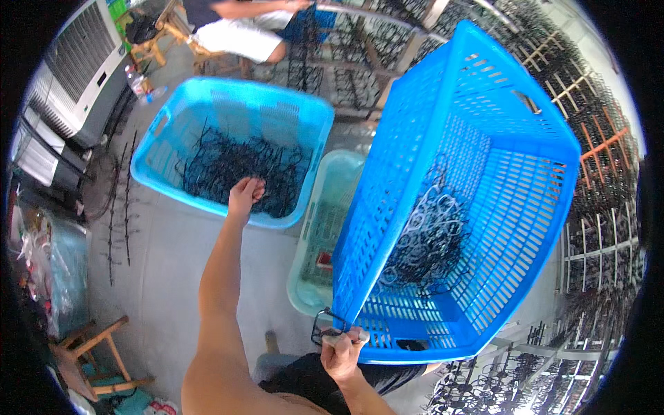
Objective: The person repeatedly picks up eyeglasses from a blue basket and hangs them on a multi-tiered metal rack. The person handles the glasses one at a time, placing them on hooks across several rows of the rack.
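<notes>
My left hand [248, 191] hangs over a light blue plastic basket [181, 196] with its fingers curled in. Whether it holds something cannot be made out. Inside that basket lies a tangle of thin black pieces [233, 153]. At the lower middle, my right hand [341, 348] grips a thin black looped frame [314, 328], perhaps an eyeglass frame, beside the near corner of a large blue slotted basket [511, 207]. Pale coverings sit on some right fingertips. The large basket is tilted and holds a heap of black and clear-looking looped pieces [430, 223].
A green plastic basket [301, 280] stands between the two blue ones. Racks hung with many dark frames [596, 259] line the right and far side. A seated person [238, 39] is at the top. An air cooler [78, 62] and a wooden stool [98, 358] are left.
</notes>
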`<state>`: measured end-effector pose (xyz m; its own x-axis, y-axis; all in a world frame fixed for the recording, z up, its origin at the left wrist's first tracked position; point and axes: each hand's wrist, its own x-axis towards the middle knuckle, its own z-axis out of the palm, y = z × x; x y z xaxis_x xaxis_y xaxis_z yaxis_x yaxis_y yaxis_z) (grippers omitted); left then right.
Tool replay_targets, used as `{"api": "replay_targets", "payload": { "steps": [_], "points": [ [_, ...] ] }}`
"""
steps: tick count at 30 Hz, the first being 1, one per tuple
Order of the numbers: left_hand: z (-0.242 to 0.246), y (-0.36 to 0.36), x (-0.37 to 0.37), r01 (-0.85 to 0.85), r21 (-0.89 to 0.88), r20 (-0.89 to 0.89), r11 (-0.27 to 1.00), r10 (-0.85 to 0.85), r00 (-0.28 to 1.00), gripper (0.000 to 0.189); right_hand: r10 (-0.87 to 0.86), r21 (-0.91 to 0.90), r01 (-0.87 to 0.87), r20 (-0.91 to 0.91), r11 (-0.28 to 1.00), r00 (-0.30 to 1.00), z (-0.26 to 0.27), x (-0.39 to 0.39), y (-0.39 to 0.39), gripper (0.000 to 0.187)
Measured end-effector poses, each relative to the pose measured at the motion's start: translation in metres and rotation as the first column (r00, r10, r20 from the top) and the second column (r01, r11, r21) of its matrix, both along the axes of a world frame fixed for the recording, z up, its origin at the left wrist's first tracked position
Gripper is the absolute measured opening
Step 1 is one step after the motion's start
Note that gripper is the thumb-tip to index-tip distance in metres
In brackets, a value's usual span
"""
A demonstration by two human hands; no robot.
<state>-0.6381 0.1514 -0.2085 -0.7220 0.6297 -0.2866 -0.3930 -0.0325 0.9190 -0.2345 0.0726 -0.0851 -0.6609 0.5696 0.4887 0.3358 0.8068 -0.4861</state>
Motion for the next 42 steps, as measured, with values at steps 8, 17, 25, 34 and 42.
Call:
{"api": "replay_targets", "payload": {
  "steps": [8, 17, 25, 34, 42],
  "points": [
    [0.047, 0.058, 0.023, 0.33, 0.236, 0.055, 0.914, -0.352, 0.934, 0.024, -0.049, 0.024, 0.049, 0.005, 0.999, 0.999, -0.001, -0.005, 0.0, 0.031],
    [0.1, 0.091, 0.06, 0.424, 0.401, 0.222, 0.812, -0.535, 0.815, 0.021, -0.088, 0.023, 0.088, -0.02, 0.996, 0.996, 0.001, -0.007, 0.0, 0.025],
    [0.129, 0.083, 0.068, 0.414, 0.397, 0.323, 0.819, -0.546, 0.773, 0.015, -0.094, -0.014, 0.094, -0.022, 0.995, 0.995, -0.005, -0.009, -0.002, 0.024],
    [0.121, 0.082, 0.067, 0.438, 0.469, 0.327, 0.767, -0.611, 0.721, 0.023, -0.086, 0.002, 0.086, -0.015, 0.996, 0.996, -0.003, -0.007, -0.002, 0.023],
    [0.119, 0.08, 0.065, 0.417, 0.499, 0.344, 0.76, -0.615, 0.709, 0.021, -0.065, -0.006, 0.065, -0.006, 0.998, 0.998, -0.005, -0.006, -0.003, 0.021]
  ]
}}
